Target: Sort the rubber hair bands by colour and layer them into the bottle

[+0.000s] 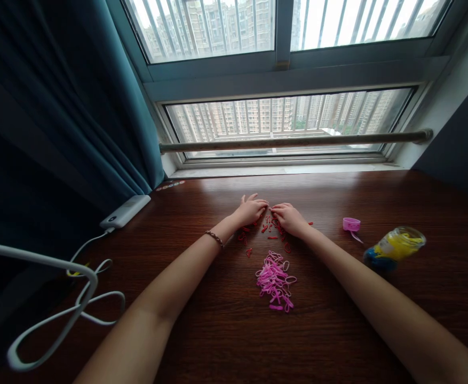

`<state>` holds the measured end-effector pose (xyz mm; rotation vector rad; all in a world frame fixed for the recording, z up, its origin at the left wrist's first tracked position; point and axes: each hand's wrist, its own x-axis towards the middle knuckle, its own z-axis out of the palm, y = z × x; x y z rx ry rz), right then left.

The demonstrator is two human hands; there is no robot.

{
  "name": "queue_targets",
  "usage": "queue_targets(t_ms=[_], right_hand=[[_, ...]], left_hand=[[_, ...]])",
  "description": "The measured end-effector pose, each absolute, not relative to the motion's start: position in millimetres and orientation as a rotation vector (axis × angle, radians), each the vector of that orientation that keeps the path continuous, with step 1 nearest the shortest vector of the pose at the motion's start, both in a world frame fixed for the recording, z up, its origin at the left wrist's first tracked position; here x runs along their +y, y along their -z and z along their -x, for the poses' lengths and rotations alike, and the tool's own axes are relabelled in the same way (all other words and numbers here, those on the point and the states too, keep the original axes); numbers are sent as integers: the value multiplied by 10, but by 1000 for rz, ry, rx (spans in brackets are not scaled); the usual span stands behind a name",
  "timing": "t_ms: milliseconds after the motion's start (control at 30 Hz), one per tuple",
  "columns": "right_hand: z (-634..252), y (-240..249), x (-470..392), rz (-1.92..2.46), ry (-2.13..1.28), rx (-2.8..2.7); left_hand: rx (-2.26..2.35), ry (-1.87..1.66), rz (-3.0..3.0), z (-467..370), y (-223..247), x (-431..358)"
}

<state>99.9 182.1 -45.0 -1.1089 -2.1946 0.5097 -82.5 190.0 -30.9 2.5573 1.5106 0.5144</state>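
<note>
White cable [37, 256] aside, working red bands [264, 229] lightly with left hand [251, 211] and right hand [291, 219] nearly meeting, grip unclear.

Bright window [283, 74]; dim corners; tabletop [213, 341] sheen

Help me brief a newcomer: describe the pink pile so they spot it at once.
On the brown table below the window, look between the two forearms. The pink pile of small loops lies there, nearer the camera than the scattered red pieces; unlike them, it is pink and heaped together.
</note>
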Motion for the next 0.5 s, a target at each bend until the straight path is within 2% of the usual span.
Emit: queue_targets(t_ms=[167,367,500], right_hand=[[-1147,276,1665,1147,-631,-1968],[-1235,149,1451,1006,-1207,-1398],[-1226,230,1442,1016,-1239,-1266]], left_hand=[[1436,-880,-2376,843,304,1898],[1378,-1170,-2055,892,177,1706],[1225,-1276,-1652,842,114,1486]])
